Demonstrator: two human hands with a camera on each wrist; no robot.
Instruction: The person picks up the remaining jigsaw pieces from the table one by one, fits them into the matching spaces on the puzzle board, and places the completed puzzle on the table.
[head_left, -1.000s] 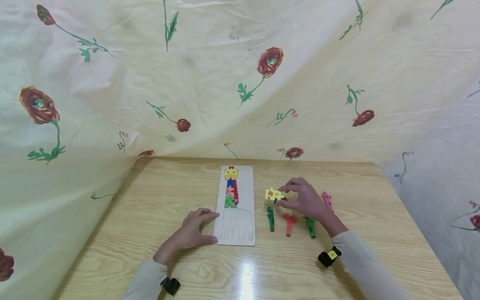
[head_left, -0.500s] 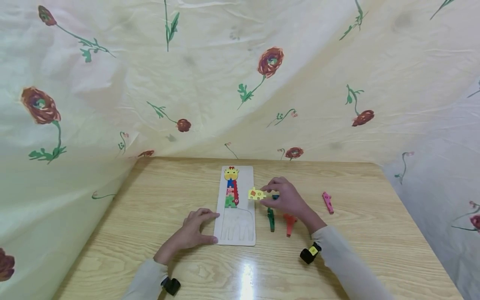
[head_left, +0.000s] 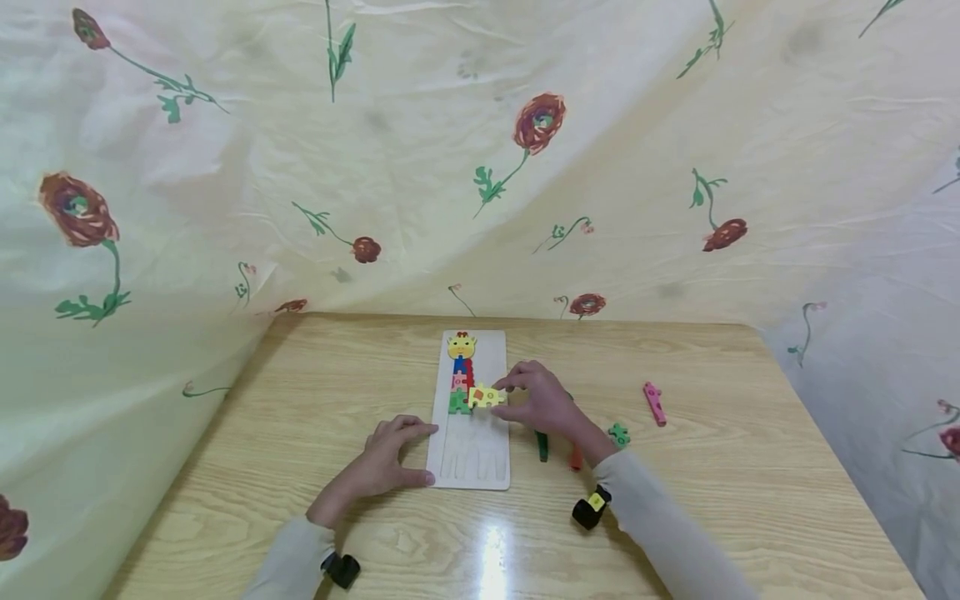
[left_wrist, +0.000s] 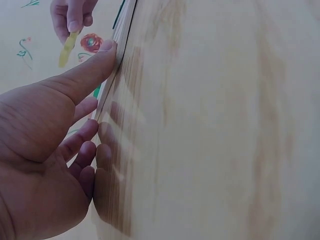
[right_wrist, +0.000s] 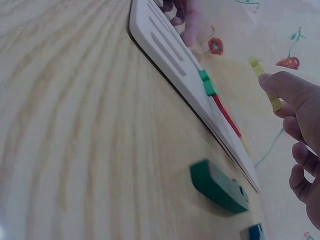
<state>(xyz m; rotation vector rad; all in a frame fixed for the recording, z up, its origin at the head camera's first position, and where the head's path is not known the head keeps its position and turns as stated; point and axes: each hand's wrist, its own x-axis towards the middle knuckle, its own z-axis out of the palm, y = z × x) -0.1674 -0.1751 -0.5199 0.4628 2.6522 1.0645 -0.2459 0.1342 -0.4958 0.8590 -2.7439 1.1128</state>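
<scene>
A yellow puzzle piece [head_left: 483, 397] with an orange patch is pinched between the thumb and fingers of my right hand [head_left: 538, 402]. In the right wrist view the yellow piece [right_wrist: 275, 101] is raised above the white puzzle board [head_left: 491, 354]. Seen from the head, it overlaps the board beside the green neck piece [head_left: 458, 404]. A giraffe's head [head_left: 461, 346] and blue, pink, green and red pieces lie in the board's upper half; outlined recesses fill the lower half. My left hand [head_left: 387, 460] touches the board's left edge with thumb and fingertips spread apart.
Right of the board lie a dark green piece [head_left: 542, 447], a red piece [head_left: 576, 456] and a green piece [head_left: 618, 434], partly hidden by my right arm. Farther right is a pink piece [head_left: 655, 404]. Floral cloth [head_left: 420, 167] hangs behind the wooden table [head_left: 360, 367].
My right hand has carried the yellow puzzle piece leftward, from over the table right of the board to over the board. My left hand has stayed at the board's edge.
</scene>
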